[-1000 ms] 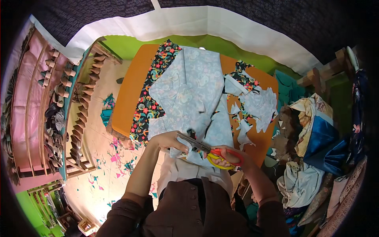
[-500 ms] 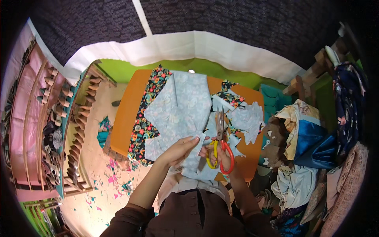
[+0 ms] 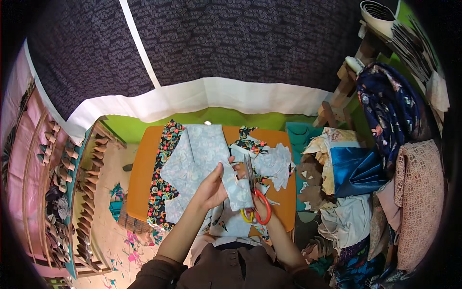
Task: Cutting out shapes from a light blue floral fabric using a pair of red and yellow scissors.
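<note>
My left hand [image 3: 211, 190] pinches the raised edge of a floral fabric [image 3: 199, 149], thumb on top. The cloth's pale underside faces up, and its dark flowered face shows along the left side. My right hand [image 3: 260, 206] grips scissors [image 3: 263, 207] with one red and one yellow handle. Their metal blades point away from me, right beside the lifted fabric flap, which hides part of the yellow handle and some fingers. I cannot tell whether the blades are in the cloth. Cut fabric scraps [image 3: 274, 166] lie on the table to the right of the scissors.
The orange table [image 3: 139, 168] stands before a dark patterned curtain [image 3: 231, 48] with a white hem. Racks of shoe-shaped forms [image 3: 86, 192] line the left. Folded cloths [image 3: 358, 168] and hanging fabrics [image 3: 418, 192] crowd the right. Colourful offcuts [image 3: 130, 250] litter the floor.
The view has tilted up and shifted right. My left hand has raised the fabric edge into an upright flap beside the scissors, which now stand partly behind it.
</note>
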Motion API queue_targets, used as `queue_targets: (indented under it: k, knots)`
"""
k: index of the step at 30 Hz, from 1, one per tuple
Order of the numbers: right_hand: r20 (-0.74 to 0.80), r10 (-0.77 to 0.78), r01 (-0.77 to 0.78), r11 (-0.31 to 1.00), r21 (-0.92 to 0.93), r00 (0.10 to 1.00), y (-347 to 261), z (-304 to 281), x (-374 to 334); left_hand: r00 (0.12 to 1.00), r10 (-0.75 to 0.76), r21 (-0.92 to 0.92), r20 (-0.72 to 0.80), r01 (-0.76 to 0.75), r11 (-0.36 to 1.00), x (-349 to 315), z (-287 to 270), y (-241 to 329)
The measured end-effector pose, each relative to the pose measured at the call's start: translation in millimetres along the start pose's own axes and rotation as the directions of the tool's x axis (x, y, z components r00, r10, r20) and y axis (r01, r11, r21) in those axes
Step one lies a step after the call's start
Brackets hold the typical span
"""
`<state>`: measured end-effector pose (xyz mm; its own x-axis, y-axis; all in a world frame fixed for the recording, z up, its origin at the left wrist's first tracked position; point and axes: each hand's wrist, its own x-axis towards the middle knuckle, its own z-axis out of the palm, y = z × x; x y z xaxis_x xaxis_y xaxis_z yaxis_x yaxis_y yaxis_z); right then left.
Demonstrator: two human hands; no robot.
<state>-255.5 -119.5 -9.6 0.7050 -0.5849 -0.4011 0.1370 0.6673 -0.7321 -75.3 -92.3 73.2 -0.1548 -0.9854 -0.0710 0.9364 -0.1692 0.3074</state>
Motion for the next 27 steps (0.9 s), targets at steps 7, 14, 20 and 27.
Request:
queue_targets:
  k: [7,14,20,27]
  knots:
    - [-0.046,-0.008,0.019,0.973,0.231,0.999,-4,12,-14,0.958,0.248,0.029,-0.145,-0.247,0.969,9,-1,-15]
    - [-0.111,-0.141,0.172,0.92,0.353,0.984,-25,26,0,0.945,0.255,0.105,-0.203,-0.238,0.966,4,0,-37]
    - [-0.079,-0.3,0.308,0.943,0.128,0.951,-58,19,8,0.925,0.307,0.459,-0.222,-0.178,0.87,-22,0,-24]
    - [0.004,-0.352,0.349,0.924,-0.157,0.936,-113,25,0,0.968,0.158,0.299,-0.194,-0.095,0.95,-47,-11,-16]
